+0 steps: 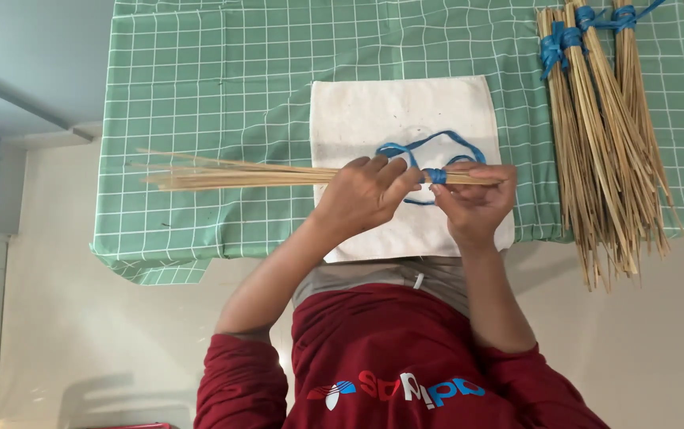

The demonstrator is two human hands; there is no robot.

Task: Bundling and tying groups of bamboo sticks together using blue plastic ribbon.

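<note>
Left hand (362, 195) gripped thin stick bundle (231, 173); right hand (473, 199) pinched blue ribbon (435, 175) wrapped round it, above white cloth (405, 111).

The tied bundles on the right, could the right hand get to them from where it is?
Probably yes. The tied bundles lie in the open on the green cloth, with nothing between. But the right hand is busy holding the stick bundle and blue string.

The surface is covered by a green checked cloth (223, 87); a white cloth (373, 111) is spread on it, and tied stick bundles (608, 151) are laid at one end.
</note>
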